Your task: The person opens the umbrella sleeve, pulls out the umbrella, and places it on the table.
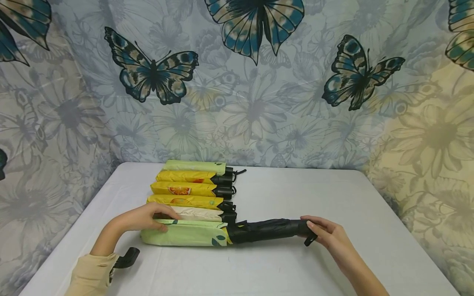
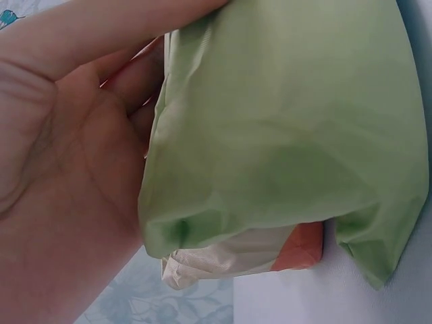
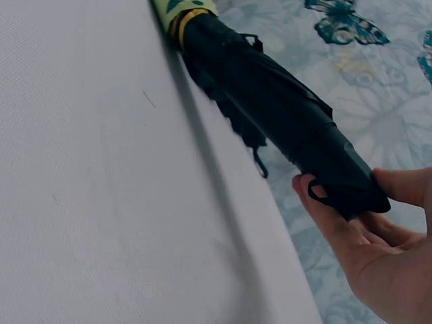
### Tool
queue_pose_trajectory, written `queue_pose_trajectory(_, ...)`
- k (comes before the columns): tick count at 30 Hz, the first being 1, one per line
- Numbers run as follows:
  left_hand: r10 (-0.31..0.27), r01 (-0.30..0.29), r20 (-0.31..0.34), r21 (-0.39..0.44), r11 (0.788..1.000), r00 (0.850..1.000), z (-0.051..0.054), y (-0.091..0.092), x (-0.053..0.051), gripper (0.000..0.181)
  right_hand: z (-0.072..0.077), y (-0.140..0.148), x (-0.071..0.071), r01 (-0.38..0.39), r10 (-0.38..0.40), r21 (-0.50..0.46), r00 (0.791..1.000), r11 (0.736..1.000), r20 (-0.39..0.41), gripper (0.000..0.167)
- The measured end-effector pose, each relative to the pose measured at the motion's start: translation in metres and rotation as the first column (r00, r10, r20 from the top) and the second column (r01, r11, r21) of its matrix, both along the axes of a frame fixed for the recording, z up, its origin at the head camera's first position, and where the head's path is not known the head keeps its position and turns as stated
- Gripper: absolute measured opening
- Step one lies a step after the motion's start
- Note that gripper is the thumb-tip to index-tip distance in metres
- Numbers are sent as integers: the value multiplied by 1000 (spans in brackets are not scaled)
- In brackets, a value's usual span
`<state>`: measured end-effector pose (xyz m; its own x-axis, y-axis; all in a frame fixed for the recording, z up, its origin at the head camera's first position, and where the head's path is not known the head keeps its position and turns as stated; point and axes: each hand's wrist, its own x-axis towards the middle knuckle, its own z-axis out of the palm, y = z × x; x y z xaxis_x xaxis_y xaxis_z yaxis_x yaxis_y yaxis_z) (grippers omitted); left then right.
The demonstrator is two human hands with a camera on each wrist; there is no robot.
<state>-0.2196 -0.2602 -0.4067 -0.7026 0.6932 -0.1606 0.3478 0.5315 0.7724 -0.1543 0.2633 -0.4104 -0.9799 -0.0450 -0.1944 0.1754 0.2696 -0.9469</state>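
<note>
A black folded umbrella (image 1: 264, 231) lies across the front of the table, its left end inside a light green sleeve (image 1: 185, 234) with dark leaf prints. My left hand (image 1: 142, 218) grips the sleeve's left part, thumb on the near side and fingers behind. In the left wrist view, the sleeve (image 2: 290, 121) sags at its closed end, and the fingertips are hidden. My right hand (image 1: 329, 234) holds the umbrella's handle end at the right. The right wrist view shows thumb and fingers on either side of the black handle (image 3: 344, 179), beside a small strap loop.
Behind the green sleeve lie several sleeved umbrellas in a row: a cream one (image 1: 200, 213), yellow ones such as the orange-slice one (image 1: 196, 189), and a green one (image 1: 196, 165) farthest back. Their black handles point right. The white table (image 1: 289, 267) ends at a butterfly-print cloth.
</note>
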Motion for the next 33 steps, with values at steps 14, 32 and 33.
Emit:
queue_pose_trajectory(14, -3, 2, -10, -7, 1000, 1000, 1, 1, 0, 40, 3, 31, -1, 11, -19, -112, 998, 994, -66, 45)
queue_pose_trajectory(32, -1, 1, -30, -10, 1000, 1000, 1, 0, -1, 39, 1, 71, -3, 17, -33, -253, 998, 967, -56, 25)
queue_pose_trajectory(33, 0, 0, -31, -10, 1000, 1000, 0, 0, -1, 39, 0, 72, -3, 15, -30, -257, 998, 966, -56, 25)
